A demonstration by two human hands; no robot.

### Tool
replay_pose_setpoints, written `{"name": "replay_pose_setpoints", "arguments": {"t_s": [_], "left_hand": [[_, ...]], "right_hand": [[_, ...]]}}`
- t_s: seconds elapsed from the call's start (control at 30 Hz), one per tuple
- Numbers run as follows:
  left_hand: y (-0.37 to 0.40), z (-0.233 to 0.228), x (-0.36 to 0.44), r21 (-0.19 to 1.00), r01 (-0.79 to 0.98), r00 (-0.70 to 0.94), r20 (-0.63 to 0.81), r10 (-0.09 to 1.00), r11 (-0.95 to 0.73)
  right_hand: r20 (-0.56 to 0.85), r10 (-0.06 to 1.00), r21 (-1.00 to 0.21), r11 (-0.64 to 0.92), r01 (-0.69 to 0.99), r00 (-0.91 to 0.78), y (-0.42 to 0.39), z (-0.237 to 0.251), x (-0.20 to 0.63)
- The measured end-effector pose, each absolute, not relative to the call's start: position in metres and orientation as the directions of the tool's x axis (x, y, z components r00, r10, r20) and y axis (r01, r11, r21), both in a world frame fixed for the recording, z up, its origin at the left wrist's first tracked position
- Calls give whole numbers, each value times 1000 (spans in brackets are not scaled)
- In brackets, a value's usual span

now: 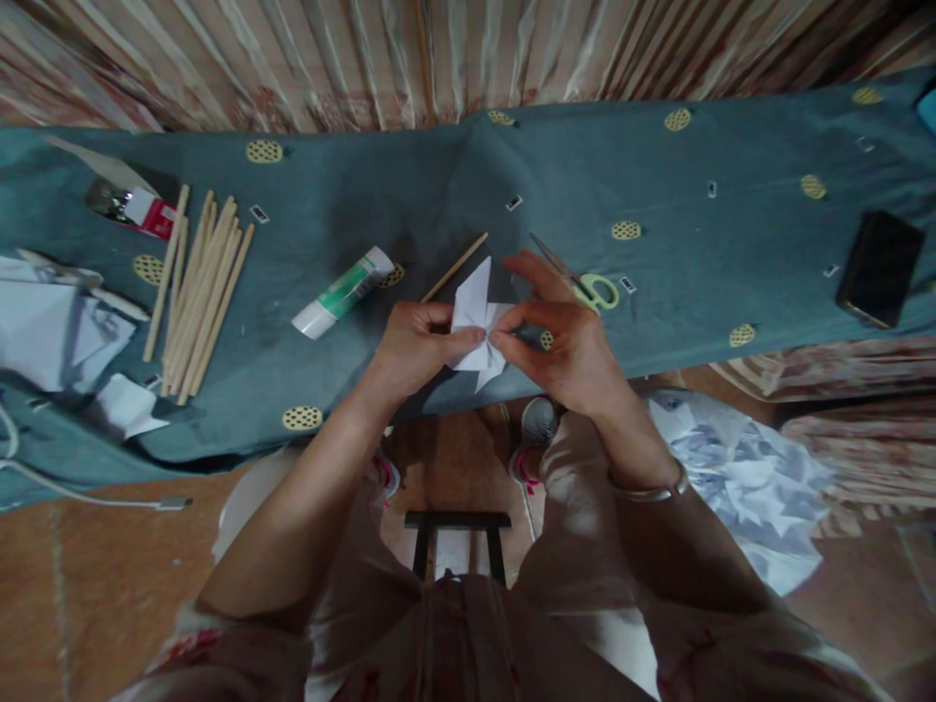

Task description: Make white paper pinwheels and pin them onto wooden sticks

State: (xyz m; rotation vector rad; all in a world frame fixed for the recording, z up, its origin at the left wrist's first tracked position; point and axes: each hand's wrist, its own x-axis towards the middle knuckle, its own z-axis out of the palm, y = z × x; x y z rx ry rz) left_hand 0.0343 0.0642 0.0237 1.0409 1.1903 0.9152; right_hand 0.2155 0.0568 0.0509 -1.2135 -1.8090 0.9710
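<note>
A white folded paper pinwheel [474, 304] is between my hands, just above the table's front edge. My left hand [416, 349] grips its left side, with the thumb lying on the front near the middle. The thumb and forefinger of my right hand [566, 349] are pinched together at the pinwheel's centre, while the other fingers are raised. Whether a small pin is in that pinch is too small to tell. Behind my left hand a thin wooden stick [459, 263] lies on the cloth. Scissors with light green handles [601, 291] lie just beyond my right hand, which partly hides them.
A glue stick [343, 292] lies left of my hands. Further left are several wooden sticks [205, 297], an open red box [150, 210], paper sheets [36, 327] and a white cable [95, 497]. A phone [879, 268] lies at right. A bag of folded paper [738, 478] stands on the floor.
</note>
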Motion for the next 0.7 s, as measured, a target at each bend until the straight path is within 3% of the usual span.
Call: {"name": "replay_pose_setpoints", "arguments": {"t_s": [0.37,0.7], "left_hand": [[65,22,33,970,90,181,-238,954,225],[64,24,33,971,116,175,-226,958,208]], "right_hand": [[233,925,-754,367,545,-301,57,43,214],[199,940,-789,322,524,-278,58,41,214]]}}
